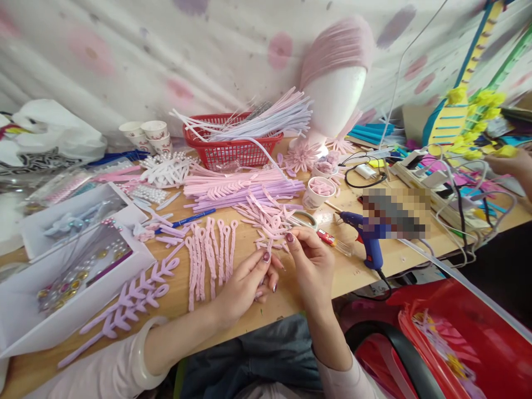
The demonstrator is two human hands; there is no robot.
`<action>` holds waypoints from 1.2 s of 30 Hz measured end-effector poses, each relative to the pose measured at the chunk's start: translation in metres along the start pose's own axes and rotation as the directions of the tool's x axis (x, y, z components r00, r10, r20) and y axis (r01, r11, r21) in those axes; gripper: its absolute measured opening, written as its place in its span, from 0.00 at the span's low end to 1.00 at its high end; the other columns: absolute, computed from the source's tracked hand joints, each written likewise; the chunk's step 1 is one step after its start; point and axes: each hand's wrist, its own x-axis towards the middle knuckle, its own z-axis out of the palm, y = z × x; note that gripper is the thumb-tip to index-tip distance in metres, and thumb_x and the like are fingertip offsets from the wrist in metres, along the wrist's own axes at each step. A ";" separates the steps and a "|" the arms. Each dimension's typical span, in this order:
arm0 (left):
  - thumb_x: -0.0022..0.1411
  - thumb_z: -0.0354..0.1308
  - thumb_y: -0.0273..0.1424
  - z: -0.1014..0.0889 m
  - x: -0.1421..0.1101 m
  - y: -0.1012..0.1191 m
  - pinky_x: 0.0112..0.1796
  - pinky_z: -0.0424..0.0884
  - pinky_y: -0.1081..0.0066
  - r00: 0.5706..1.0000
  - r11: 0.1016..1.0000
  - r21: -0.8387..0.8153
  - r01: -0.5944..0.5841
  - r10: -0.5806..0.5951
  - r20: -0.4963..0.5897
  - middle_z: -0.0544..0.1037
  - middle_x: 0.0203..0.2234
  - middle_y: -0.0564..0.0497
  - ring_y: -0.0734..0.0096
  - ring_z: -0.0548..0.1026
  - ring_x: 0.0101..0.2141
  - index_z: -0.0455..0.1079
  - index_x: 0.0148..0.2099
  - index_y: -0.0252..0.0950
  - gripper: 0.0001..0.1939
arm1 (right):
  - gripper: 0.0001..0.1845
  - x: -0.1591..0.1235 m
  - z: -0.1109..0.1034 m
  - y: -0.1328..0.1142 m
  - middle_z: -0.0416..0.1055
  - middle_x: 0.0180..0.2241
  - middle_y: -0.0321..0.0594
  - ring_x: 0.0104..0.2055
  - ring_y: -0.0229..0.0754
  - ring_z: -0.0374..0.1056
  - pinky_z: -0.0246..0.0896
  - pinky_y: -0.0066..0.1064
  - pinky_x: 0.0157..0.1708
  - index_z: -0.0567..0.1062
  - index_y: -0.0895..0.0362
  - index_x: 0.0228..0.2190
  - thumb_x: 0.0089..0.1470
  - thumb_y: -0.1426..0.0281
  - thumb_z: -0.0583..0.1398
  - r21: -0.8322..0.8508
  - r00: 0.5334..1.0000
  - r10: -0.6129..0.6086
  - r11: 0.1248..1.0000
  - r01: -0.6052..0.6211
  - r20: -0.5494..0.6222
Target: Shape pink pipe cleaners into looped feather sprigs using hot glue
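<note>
My left hand [245, 285] and my right hand [310, 260] meet over the wooden table [357, 263], both pinching a small pink pipe-cleaner piece [272, 246] between thumb and fingers. A pile of bent pink pieces [266, 216] lies just behind the hands. To the left is a row of looped pink stems [210, 252], and further left a lilac leafy branch [128, 302].
A blue glue gun [366, 233] stands right of my hands. A red basket [230, 147] of pipe cleaners, a foam head [336, 94] with pink cap and paper cups [149, 133] are behind. White trays [78, 260] of beads sit left. Another person's hand [513, 163] is far right.
</note>
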 end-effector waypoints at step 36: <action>0.65 0.50 0.41 -0.002 0.001 -0.002 0.20 0.50 0.78 1.000 1.000 0.000 -0.012 0.012 0.024 0.66 0.20 0.58 0.83 0.52 0.16 0.64 0.36 0.35 0.14 | 0.06 -0.004 -0.005 0.000 0.70 0.33 0.37 0.36 0.40 0.67 0.62 0.33 0.38 0.73 0.54 0.33 0.58 0.65 0.60 0.007 0.990 0.072 0.997 -0.073 0.120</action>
